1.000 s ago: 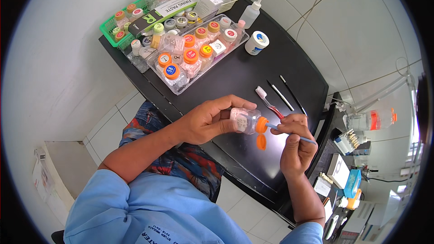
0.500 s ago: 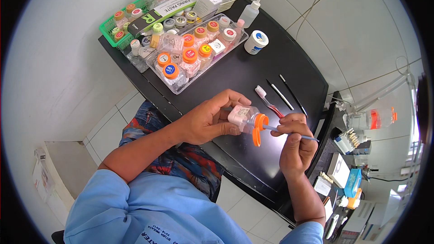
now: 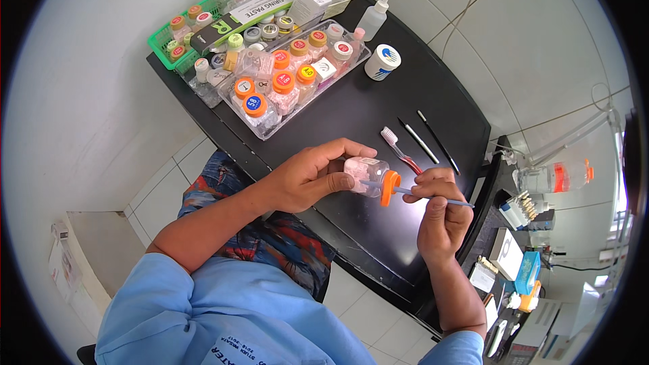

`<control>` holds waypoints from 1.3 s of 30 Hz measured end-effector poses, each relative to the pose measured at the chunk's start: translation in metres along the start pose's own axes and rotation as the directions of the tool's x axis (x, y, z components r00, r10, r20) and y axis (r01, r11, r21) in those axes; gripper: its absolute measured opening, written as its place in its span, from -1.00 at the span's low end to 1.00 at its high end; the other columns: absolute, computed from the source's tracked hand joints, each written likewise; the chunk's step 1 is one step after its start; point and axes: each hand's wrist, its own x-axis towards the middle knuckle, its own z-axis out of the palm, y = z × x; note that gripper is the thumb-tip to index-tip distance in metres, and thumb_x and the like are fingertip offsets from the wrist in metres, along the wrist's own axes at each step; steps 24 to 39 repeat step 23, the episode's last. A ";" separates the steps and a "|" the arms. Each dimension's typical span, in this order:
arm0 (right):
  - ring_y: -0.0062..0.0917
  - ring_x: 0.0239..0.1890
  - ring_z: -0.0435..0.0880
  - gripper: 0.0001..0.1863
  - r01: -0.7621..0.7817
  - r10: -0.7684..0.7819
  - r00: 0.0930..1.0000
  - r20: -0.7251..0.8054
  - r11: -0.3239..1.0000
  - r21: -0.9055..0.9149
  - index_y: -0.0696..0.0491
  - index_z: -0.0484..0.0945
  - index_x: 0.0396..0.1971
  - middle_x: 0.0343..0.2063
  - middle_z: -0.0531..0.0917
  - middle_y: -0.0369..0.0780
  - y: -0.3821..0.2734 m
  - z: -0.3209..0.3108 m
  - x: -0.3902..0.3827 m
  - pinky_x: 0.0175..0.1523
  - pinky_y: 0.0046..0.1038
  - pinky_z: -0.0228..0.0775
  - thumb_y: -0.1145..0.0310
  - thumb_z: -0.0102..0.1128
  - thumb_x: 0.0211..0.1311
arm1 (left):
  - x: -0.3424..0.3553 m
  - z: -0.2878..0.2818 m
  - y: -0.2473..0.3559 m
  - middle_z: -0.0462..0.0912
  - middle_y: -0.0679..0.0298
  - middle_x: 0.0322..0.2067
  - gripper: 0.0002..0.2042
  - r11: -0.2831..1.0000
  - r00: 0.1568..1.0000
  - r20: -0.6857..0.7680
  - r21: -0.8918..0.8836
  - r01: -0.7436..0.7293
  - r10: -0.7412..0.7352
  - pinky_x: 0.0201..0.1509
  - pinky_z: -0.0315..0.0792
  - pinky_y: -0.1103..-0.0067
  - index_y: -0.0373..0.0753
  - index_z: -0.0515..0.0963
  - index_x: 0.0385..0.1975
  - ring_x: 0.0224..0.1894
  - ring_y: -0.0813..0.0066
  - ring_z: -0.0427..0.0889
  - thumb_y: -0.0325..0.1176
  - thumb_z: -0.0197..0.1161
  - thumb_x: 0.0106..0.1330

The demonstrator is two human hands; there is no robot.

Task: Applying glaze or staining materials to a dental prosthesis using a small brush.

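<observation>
My left hand (image 3: 307, 177) is closed around the base of a small clear plastic jar (image 3: 374, 169). Pink powder (image 3: 356, 173) lies in the base end of the jar. The jar is tipped on its side over the near part of the table, its orange collar (image 3: 390, 188) facing right. Pinched in my right hand (image 3: 441, 220) is a thin blue-grey stick (image 3: 401, 190). It runs through the jar's mouth, and its end shows through the clear wall at the powder.
Beyond my hands lie a toothbrush (image 3: 400, 151) and two slim brushes, one white-handled (image 3: 422, 143), one black (image 3: 438, 142). A white tub (image 3: 382, 63) and a squeeze bottle (image 3: 373, 19) stand farther back. A clear tray (image 3: 267, 136) of orange-capped jars sits at left, beside a green basket (image 3: 159, 46).
My left hand has rolled the jar, so its hanging orange lid no longer shows below the collar and the powder is more visible. The stick's end now shows inside the jar.
</observation>
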 end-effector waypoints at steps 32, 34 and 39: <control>-0.35 -0.08 0.62 -0.68 0.080 -0.086 0.995 -0.044 0.990 -0.119 0.23 0.72 -0.19 -0.39 0.81 -0.15 0.002 -0.005 -0.001 0.06 -0.30 0.51 0.28 0.14 0.62 | 0.000 0.001 -0.002 0.48 0.14 0.30 -0.37 0.987 0.999 0.020 -0.156 0.035 -0.032 0.32 0.62 0.39 -0.26 0.27 0.47 0.31 0.35 0.61 -0.40 0.41 0.48; -0.35 -0.08 0.62 -0.68 0.080 -0.086 0.995 -0.044 0.990 -0.119 0.23 0.72 -0.19 -0.39 0.81 -0.15 0.002 -0.005 -0.001 0.06 -0.30 0.51 0.28 0.14 0.62 | 0.000 0.001 -0.002 0.48 0.14 0.30 -0.37 0.987 0.999 0.020 -0.156 0.035 -0.032 0.32 0.62 0.39 -0.26 0.27 0.47 0.31 0.35 0.61 -0.40 0.41 0.48; -0.35 -0.08 0.62 -0.68 0.080 -0.086 0.995 -0.044 0.990 -0.119 0.23 0.72 -0.19 -0.39 0.81 -0.15 0.002 -0.005 -0.001 0.06 -0.30 0.51 0.28 0.14 0.62 | 0.000 0.001 -0.002 0.48 0.14 0.30 -0.37 0.987 0.999 0.020 -0.156 0.035 -0.032 0.32 0.62 0.39 -0.26 0.27 0.47 0.31 0.35 0.61 -0.40 0.41 0.48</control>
